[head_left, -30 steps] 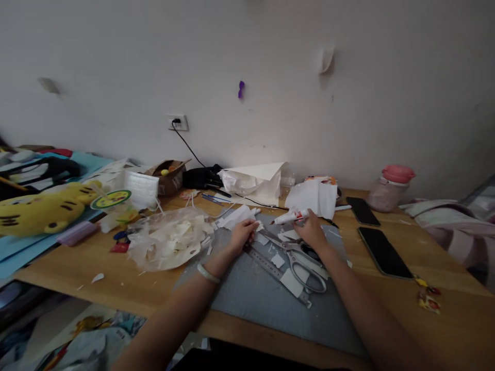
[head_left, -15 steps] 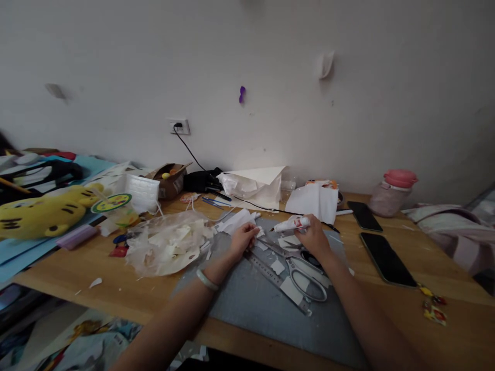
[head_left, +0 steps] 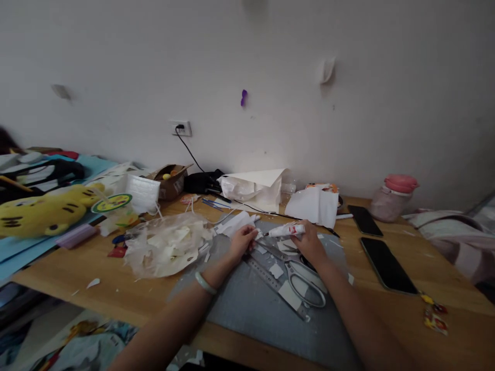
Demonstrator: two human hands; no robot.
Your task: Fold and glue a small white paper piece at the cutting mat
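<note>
A white glue tube point(head_left: 286, 230) with red print is gripped in my right hand point(head_left: 310, 242), its dark tip pointing left. Close to that tip, my left hand point(head_left: 243, 241) pinches a small white piece, seemingly paper, mostly covered by the fingers. Below the hands a metal ruler point(head_left: 266, 275) lies slanted on the grey cutting mat point(head_left: 247, 319). Grey-handled scissors point(head_left: 303, 283) rest beside it, partly under my right forearm. White paper scraps point(head_left: 276, 270) are scattered around them.
Left of the mat lies a clear plastic bag point(head_left: 166, 247) of scraps. Two phones point(head_left: 386, 263) and a pink-lidded jar point(head_left: 392, 198) stand to the right. A yellow plush toy point(head_left: 42, 211) is at far left. Folded white paper point(head_left: 315, 206) lies behind my right hand.
My right hand has brought the glue tube left and slightly down, so its tip is now nearer my left hand. The left hand stays almost in place.
</note>
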